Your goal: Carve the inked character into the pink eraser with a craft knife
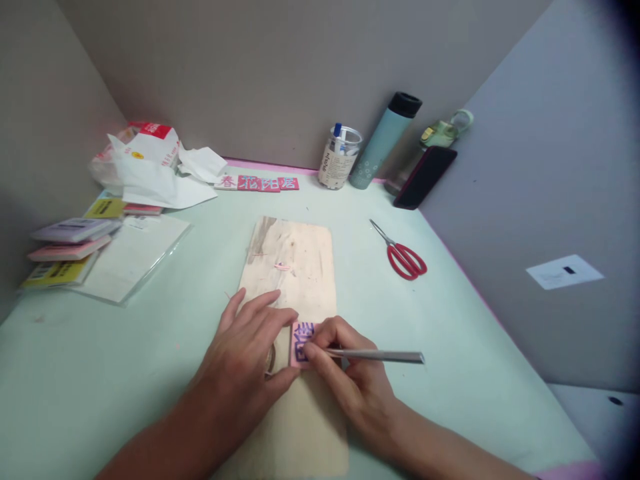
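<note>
On wooden board (310, 280), between your hands: pink block (303, 332). Your left hand (245, 353) pinches its left side, thumb and forefinger; your right hand (357, 373) grasps metal tool (387, 357), long axis sideways, pointing at block.

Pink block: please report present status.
Left hand at pink block's left edge. Right hand holding silver tool. Wooden board beneath block; scissors off board, rightward.

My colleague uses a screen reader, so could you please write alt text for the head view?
A person's left hand steadies a small pink block with purple markings on a wooden board, while the right hand holds a slim silver tool over it. Red-handled scissors lie to the right; a cup and blue-green bottle are behind.
</note>
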Motion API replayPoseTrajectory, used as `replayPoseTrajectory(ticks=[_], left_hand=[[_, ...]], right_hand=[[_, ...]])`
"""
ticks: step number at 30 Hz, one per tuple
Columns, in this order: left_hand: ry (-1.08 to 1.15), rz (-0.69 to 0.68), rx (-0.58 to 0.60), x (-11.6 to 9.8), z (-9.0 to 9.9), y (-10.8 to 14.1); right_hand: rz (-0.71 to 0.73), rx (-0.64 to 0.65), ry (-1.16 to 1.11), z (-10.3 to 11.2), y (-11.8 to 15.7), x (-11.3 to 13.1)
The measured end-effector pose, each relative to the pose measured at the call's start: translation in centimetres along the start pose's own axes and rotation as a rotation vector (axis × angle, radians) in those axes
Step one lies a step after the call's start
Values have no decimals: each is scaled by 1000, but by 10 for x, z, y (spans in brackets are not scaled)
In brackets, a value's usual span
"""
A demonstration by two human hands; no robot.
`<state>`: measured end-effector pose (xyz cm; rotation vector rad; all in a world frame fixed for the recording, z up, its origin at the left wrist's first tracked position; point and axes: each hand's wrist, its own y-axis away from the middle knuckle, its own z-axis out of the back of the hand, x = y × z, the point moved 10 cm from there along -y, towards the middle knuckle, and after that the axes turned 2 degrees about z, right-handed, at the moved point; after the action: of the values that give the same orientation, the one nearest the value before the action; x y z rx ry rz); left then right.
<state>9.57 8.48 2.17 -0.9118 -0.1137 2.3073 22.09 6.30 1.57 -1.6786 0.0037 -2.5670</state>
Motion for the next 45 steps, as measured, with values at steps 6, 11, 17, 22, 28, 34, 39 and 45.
replayPoseTrajectory(ticks=[6,11,17,22,28,34,39,45], left_hand=[[-1,0,-2,1,0,0],[-9,2,2,1,1,-1],[-4,-14,-1,0,1,-1],[18,1,4,4,0,0],[14,-5,-3,4,0,2],[15,-11,4,4,0,1],[12,-6,1,6,0,0],[4,4,15,7,-2,2]], right_hand=[[15,-3,-2,0,-1,0],[71,22,48,-2,3,2],[116,49,36,-1,-1,6],[-64,56,-218,0,-11,-6],[-110,62,-301,0,-9,-12],[-89,77,-320,-2,-8,-14],[-92,75,-344,-2,-7,-16],[-141,56,-397,0,-7,-21]])
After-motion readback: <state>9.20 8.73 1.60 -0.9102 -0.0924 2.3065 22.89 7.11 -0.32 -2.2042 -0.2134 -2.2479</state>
